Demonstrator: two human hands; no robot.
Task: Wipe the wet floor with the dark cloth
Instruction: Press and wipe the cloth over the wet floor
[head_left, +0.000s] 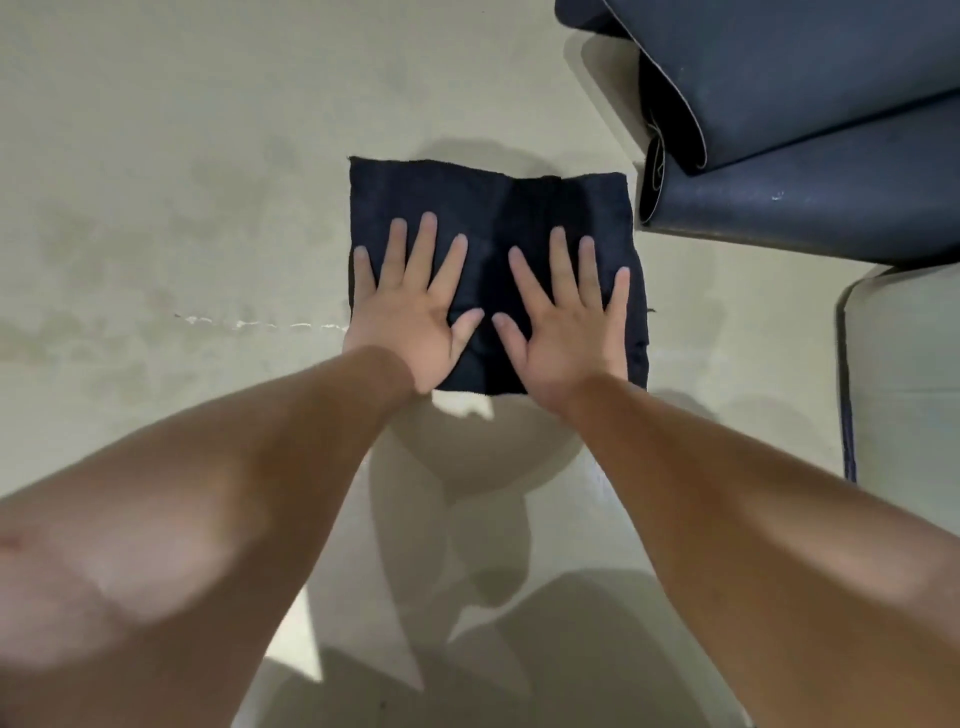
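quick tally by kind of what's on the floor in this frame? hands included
Hands: 2, left hand and right hand, both flat on the cloth
Dark cloth: 1
Rolled dark mats: 2, stacked at upper right
Total: 5

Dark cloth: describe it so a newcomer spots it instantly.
On the pale floor, find the left hand and right hand pressed flat, fingers spread. The dark cloth lies flat beneath them, roughly square, unlike the bulky rolled dark mats at upper right.
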